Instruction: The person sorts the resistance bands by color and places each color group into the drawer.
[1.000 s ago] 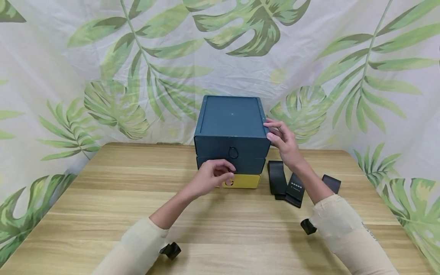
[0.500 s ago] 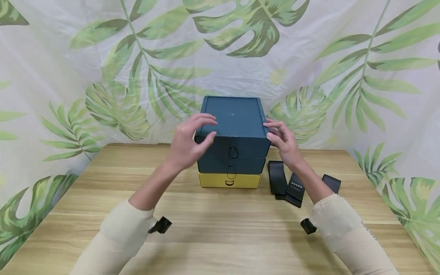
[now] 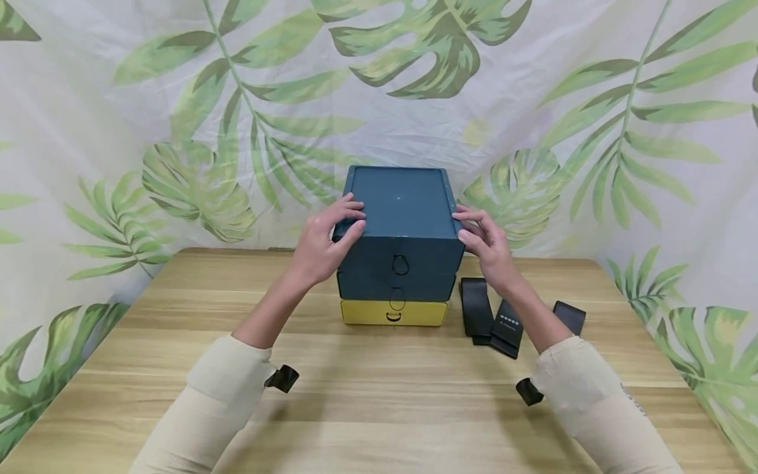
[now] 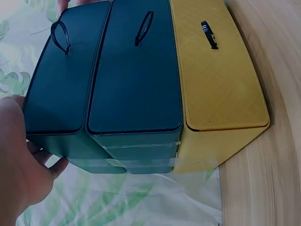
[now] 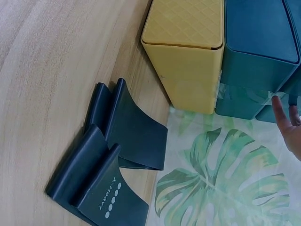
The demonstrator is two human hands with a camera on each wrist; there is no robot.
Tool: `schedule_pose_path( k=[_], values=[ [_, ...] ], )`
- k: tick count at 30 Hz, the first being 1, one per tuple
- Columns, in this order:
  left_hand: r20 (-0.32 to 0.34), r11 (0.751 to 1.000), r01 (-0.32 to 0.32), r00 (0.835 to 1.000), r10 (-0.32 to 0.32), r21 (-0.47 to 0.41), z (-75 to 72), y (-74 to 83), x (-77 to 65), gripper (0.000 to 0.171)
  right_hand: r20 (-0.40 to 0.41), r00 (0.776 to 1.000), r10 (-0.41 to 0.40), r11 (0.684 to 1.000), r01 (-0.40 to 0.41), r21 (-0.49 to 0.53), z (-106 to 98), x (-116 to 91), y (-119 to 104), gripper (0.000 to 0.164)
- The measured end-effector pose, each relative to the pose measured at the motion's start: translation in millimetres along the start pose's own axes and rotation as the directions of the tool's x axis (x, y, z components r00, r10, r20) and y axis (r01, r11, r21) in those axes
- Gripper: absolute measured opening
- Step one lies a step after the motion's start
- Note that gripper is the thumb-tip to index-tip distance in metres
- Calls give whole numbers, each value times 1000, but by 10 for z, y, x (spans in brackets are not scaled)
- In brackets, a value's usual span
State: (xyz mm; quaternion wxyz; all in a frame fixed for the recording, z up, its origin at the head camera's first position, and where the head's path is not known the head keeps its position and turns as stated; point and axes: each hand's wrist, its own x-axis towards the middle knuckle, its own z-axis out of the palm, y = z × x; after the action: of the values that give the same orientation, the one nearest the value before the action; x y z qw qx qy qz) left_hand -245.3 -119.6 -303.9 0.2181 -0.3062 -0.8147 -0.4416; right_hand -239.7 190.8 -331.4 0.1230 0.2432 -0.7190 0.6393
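Three small drawer boxes stand stacked: a dark blue top drawer box (image 3: 398, 201), a dark blue middle one (image 3: 367, 286) and a yellow one (image 3: 361, 313) at the bottom. Thin black loops serve as pulls on the blue fronts; the yellow front has a black handle (image 3: 393, 317). My left hand (image 3: 326, 240) holds the top box's left edge, with fingers bent against its side in the left wrist view. At the opposite edge my right hand (image 3: 491, 247) grips the same box; the right wrist view shows just its fingers (image 5: 281, 115) near the side.
Black flat bands (image 3: 476, 313), one printed "X-Heavy", lie on the wooden table (image 3: 379, 395) right of the stack. Another black band (image 3: 570, 317) is partly behind my right forearm. A leaf-print cloth (image 3: 284, 85) hangs behind the table.
My left hand has left the middle drawer's loop, lifted up and left, then come onto the top box's left edge. My right hand has stayed on the right edge.
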Motion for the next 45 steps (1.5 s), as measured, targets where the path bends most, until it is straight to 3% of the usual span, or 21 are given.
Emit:
schedule_pose_path(
  k=[9, 14, 17, 20, 22, 24, 26, 29, 31, 32, 34, 36, 37, 38, 39, 41, 45],
  values=[
    [24, 1000, -6, 1000, 5, 18, -12, -12, 11, 27, -2, 1000, -7, 1000, 7, -15, 8, -5, -7, 39],
    [-8, 1000, -11, 1000, 11, -20, 11, -34, -4, 27, 5, 1000, -8, 998, 9, -55, -2, -21, -27, 37],
    [-20, 1000, -19, 1000, 18, -20, 29, -52, -8, 26, -12, 1000, -12, 989, 10, -147, 5, -71, -90, 36],
    [-25, 999, -30, 999, 29, -13, 42, -65, -7, 25, -83, 988, -129, 953, 100, -286, 62, -149, -180, 33],
    [-29, 999, -34, 999, 34, -11, 46, -74, -6, 24, -130, 951, -280, 898, 212, -386, 126, -199, -220, 28],
    [-31, 999, -36, 999, 36, -13, 45, -78, -3, 24, -140, 880, -453, 819, 349, -455, 206, -256, -237, 22],
    [-30, 999, -36, 999, 36, -14, 46, -83, 2, 24, -98, 800, -592, 724, 475, -501, 293, -327, -229, 15],
    [-25, 999, -35, 999, 34, -11, 47, -87, 8, 23, 3, 717, -697, 607, 592, -530, 420, -459, -204, 19],
    [-23, 999, -36, 999, 35, -11, 45, -84, 13, 24, 74, 697, -713, 560, 631, -537, 483, -546, -176, 20],
    [-23, 999, -35, 999, 35, -12, 43, -83, 18, 23, 108, 704, -702, 561, 640, -526, 509, -582, -157, 17],
    [-26, 999, -35, 999, 34, -15, 36, -83, 27, 23, 199, 760, -619, 604, 622, -498, 560, -655, -112, 8],
    [-34, 999, -34, 999, 34, -15, 31, -83, 30, 22, 308, 845, -437, 721, 534, -442, 614, -715, -35, 8],
    [-38, 999, -33, 999, 33, -13, 29, -84, 30, 22, 361, 875, -322, 779, 461, -424, 644, -738, 17, 9],
    [-42, 999, -35, 999, 34, -12, 29, -84, 28, 21, 407, 891, -204, 825, 380, -419, 670, -757, 68, 10],
    [-42, 999, -37, 998, 37, -8, 29, -84, 24, 22, 438, 894, -96, 852, 301, -428, 696, -772, 119, 10],
    [-40, 999, -39, 998, 39, -8, 33, -86, 13, 22, 462, 885, 55, 873, 182, -452, 741, -783, 218, 10],
    [-37, 999, -41, 998, 40, -26, 42, -88, 0, 23, 431, 893, 131, 861, 113, -496, 812, -745, 317, 22]
  ],
)
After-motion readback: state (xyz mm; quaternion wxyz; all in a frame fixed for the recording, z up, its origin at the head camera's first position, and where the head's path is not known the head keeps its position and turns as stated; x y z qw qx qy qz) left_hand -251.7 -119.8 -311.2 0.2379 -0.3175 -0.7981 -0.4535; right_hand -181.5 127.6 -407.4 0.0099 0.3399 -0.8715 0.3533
